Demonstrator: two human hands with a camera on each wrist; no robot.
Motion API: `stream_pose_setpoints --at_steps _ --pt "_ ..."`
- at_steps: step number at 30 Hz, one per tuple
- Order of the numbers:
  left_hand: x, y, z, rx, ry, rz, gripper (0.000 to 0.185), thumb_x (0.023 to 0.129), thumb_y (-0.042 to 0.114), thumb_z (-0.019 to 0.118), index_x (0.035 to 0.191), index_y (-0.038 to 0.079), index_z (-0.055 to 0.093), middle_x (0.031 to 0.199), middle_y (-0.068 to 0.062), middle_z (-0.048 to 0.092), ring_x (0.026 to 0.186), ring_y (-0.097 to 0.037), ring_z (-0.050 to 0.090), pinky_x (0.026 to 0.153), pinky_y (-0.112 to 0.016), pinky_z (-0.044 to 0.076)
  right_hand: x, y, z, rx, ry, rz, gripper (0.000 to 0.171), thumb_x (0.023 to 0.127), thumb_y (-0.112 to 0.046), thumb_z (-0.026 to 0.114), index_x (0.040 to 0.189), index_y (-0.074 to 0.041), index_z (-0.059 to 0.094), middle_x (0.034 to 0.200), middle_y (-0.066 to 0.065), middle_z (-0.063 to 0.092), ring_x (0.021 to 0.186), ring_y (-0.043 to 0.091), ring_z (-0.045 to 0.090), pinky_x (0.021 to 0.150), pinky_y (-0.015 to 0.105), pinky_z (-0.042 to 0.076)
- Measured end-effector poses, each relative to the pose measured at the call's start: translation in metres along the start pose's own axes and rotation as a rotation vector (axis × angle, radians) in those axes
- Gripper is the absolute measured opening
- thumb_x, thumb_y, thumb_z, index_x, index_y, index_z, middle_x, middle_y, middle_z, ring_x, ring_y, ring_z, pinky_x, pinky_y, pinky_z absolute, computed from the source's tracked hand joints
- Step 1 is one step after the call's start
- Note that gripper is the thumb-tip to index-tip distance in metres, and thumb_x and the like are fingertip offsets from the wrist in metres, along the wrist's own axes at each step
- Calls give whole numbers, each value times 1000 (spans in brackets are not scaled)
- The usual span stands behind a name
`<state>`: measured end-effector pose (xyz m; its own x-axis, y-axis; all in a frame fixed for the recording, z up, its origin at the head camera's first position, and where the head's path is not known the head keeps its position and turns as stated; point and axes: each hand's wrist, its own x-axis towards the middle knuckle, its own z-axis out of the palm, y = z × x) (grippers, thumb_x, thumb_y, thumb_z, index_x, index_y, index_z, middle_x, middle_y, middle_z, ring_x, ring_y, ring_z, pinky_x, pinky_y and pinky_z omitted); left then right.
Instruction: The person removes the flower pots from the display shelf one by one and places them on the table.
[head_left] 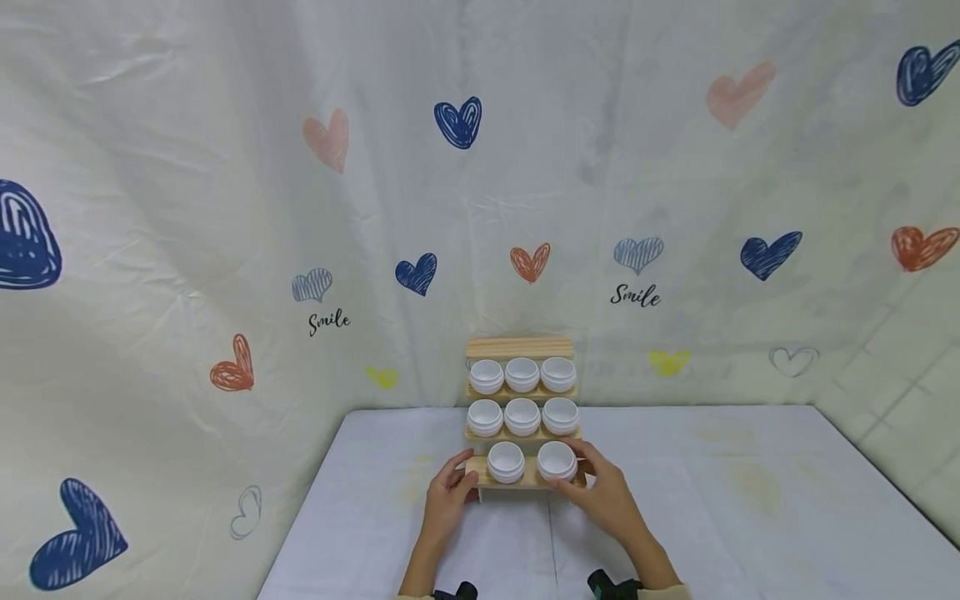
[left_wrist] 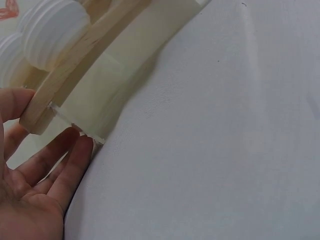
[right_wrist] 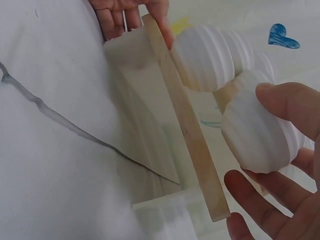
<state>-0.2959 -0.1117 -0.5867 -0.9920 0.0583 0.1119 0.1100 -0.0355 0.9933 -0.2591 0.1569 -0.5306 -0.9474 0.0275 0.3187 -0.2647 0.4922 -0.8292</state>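
Note:
A stepped wooden rack (head_left: pixel 520 347) holds several small white cups. My left hand (head_left: pixel 447 496) grips the left end of its lowest board (left_wrist: pixel 65 82), thumb on the board's end and other fingers near the clear support (left_wrist: pixel 75 124) beneath. In my right hand (head_left: pixel 609 496) is a white ribbed cup (right_wrist: pixel 257 132), pinched between the thumb and the fingers. That cup is upright in the head view, close over the right part of the lowest board. Beside it on the same board stands another white cup (head_left: pixel 506 462).
Three cups, including a middle one (head_left: pixel 522 417), stand on the second tier; three more, including a middle one (head_left: pixel 522 375), stand above them. A white cloth (head_left: pixel 675 500) covers the table. Behind the rack hangs a heart-printed curtain (head_left: pixel 555 183).

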Motion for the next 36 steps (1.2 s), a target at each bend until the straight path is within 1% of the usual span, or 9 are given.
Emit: stream_pose_setpoints --at_steps 4,8,11,15,19,22,26,31,36 --pt "-1 2 0 -2 1 6 47 100 12 64 146 3 54 121 -26 70 97 -14 72 84 -33 62 1 2 -8 12 -13 -6 65 77 -30 91 135 -20 62 117 3 71 96 11 67 85 32 58" --pt "-1 2 1 -3 1 2 48 100 13 65 146 3 54 122 -26 70 97 -15 72 85 -32 62 1 2 -16 38 -25 -31 66 78 -27 90 136 -17 61 120 8 69 95 14 67 86 36 60" --pt "-1 3 1 5 2 2 47 100 13 65 145 3 54 122 -26 70 97 -15 72 85 -33 62 1 2 -24 65 -43 -35 66 80 -25 89 138 -13 60 121 11 68 94 16 68 84 32 60" --pt "-2 4 1 22 6 4 47 100 14 64 145 3 54 122 -25 70 96 -15 72 84 -33 62 1 4 -36 96 -67 -32 66 83 -22 87 141 -10 57 121 16 67 93 15 68 80 24 58" --pt "-2 5 2 27 8 0 48 101 14 64 146 3 54 122 -25 70 97 -14 71 84 -32 62 2 10 -51 133 -81 2 66 86 -18 84 143 -8 53 127 20 65 95 12 68 78 21 58" --pt "-3 4 2 24 9 2 48 101 13 64 146 3 54 123 -25 70 98 -16 71 84 -33 62 2 16 -60 124 -71 45 65 88 -18 81 145 -7 51 130 21 63 97 9 66 77 21 58" --pt "-3 3 1 25 11 9 48 101 13 64 146 2 53 122 -25 70 99 -19 72 84 -35 63 2 25 -68 80 -53 94 66 89 -21 81 145 -8 50 133 22 61 97 8 65 77 21 57" --pt "-1 1 1 30 16 10 47 101 13 64 146 3 54 121 -25 71 99 -21 72 82 -33 62 3 32 -71 49 -38 122 68 89 -26 81 146 -11 49 135 21 61 98 11 65 76 20 57" --pt "1 -1 1 34 20 4 47 100 13 64 146 4 54 121 -24 71 98 -20 72 81 -32 62 3 37 -71 27 -17 150 69 89 -27 81 147 -12 48 135 20 61 101 13 64 76 20 56"
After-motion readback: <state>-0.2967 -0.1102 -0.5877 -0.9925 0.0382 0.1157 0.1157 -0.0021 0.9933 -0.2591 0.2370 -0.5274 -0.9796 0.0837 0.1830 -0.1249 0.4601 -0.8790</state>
